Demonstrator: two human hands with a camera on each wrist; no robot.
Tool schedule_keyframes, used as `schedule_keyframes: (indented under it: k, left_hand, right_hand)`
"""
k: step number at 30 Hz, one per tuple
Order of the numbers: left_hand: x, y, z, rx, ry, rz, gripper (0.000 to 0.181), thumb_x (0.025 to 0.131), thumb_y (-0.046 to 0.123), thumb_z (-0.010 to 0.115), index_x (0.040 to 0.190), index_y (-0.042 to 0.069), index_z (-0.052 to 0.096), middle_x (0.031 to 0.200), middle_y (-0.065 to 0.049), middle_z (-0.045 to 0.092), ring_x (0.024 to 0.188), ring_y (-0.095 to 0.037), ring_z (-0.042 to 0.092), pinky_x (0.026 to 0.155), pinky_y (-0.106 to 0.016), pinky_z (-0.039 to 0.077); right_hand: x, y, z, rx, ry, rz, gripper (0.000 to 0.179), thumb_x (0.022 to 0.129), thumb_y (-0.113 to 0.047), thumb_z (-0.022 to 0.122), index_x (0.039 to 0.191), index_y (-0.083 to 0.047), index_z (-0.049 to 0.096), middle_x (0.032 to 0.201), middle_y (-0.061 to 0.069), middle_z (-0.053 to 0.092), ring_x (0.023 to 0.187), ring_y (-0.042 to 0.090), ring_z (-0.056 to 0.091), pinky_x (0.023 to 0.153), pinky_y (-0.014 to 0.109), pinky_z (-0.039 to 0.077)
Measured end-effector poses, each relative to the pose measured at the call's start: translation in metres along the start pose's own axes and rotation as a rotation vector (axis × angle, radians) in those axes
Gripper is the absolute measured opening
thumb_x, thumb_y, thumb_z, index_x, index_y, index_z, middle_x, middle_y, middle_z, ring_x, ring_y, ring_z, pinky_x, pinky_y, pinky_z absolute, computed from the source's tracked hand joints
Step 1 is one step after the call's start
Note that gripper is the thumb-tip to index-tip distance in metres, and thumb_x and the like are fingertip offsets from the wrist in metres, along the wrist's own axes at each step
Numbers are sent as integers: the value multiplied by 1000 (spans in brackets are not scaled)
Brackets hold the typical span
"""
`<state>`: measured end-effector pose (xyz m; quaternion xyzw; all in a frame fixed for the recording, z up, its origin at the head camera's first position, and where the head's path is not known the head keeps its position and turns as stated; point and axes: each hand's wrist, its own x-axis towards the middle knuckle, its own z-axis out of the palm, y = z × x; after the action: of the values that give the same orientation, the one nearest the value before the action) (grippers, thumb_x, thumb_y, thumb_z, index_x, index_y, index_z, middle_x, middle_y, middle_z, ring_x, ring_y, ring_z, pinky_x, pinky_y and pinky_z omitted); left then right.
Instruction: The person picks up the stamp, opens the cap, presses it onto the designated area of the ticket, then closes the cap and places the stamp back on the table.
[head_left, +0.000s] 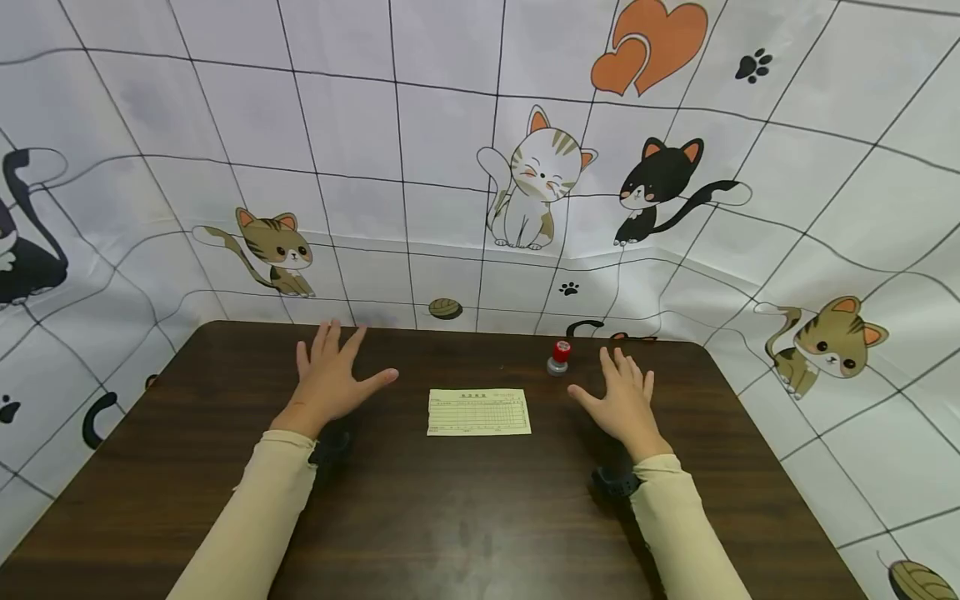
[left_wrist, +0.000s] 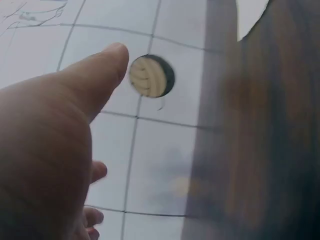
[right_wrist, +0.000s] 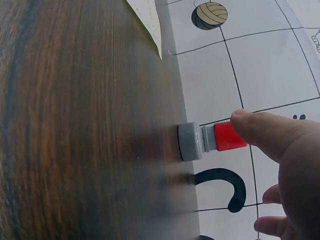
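My left hand (head_left: 327, 381) hovers over the left part of the table with fingers spread, holding nothing. To its right lies a yellow printed form (head_left: 478, 412), flat on the wood. My right hand (head_left: 622, 404) is spread on the other side of the form, also holding nothing. Just beyond its thumb stands a small upright stamp (head_left: 558, 357) with a red top and a grey base. In the right wrist view the thumb tip overlaps the stamp's red part (right_wrist: 229, 136). The left wrist view shows the left thumb (left_wrist: 102, 70) extended and a corner of the form (left_wrist: 250, 17).
The dark brown wooden table (head_left: 450, 533) meets a white sheet (head_left: 345, 117) hung behind and at both sides, printed with grid lines and cartoon cats. Each wrist wears a dark band, such as the right wristband (head_left: 617, 482).
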<state>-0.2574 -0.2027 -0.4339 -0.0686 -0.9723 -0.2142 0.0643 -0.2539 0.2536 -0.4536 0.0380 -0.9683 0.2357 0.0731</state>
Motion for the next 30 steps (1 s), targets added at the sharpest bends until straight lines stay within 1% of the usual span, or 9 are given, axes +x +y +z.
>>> schedule_keyframes:
  k: [3,8,12,14,16,19,22,28,30]
  left_hand:
    - [0,3,8,-11,-20,31,105,90,71,64,164,8,26,169,-31,7,156,-49,-2,119,-73,-5]
    - [-3,10,18,-47,-65,86,102,89,65,70,164,8,30,169,-29,11,156,-50,4,121,-71,2]
    - [-8,19,25,-63,-123,128,102,88,65,72,163,9,32,169,-28,13,156,-49,7,121,-71,6]
    - [-10,24,28,-59,-139,137,101,88,65,72,163,9,33,168,-28,15,156,-48,9,121,-71,6]
    - [-11,27,30,-53,-146,138,100,88,65,72,162,10,35,168,-28,17,156,-48,10,121,-71,5]
    - [-12,32,34,-49,-157,142,99,87,66,73,162,11,37,168,-27,19,156,-47,11,121,-71,2]
    - [-11,37,38,-64,-186,159,99,86,64,74,162,12,37,169,-26,18,157,-46,10,121,-71,1]
    - [-8,42,46,-79,-271,197,97,88,59,76,162,12,35,168,-24,23,155,-47,16,121,-70,10]
    - [-8,44,47,-73,-295,202,95,88,57,77,162,12,37,168,-23,24,155,-46,18,122,-69,10]
  right_hand:
    - [0,-2,0,-12,-2,-4,96,95,-49,70,162,2,25,165,32,21,152,52,15,120,71,-2]
    - [1,-4,1,-25,-42,-14,94,96,-48,70,161,5,26,163,33,25,149,53,22,121,70,4]
    - [2,-6,0,-10,-75,-1,91,97,-47,69,160,5,28,162,33,28,149,53,26,121,69,16]
    - [3,-6,0,9,-91,2,89,98,-46,67,160,6,28,161,33,29,148,53,26,119,69,22]
    - [6,-6,-1,34,-109,10,89,99,-46,67,159,6,29,161,33,28,148,54,26,117,70,25]
    - [10,-4,-3,66,-133,20,87,99,-45,66,158,7,30,160,34,29,147,54,27,117,70,26]
    - [15,-1,-6,99,-141,25,83,100,-42,66,157,8,31,159,35,31,147,54,28,117,69,27]
    - [23,2,-6,123,-136,24,78,102,-39,65,156,8,34,158,32,35,148,51,31,119,65,28]
    - [23,2,-5,127,-145,26,77,102,-39,64,156,7,35,158,31,36,148,49,31,119,64,28]
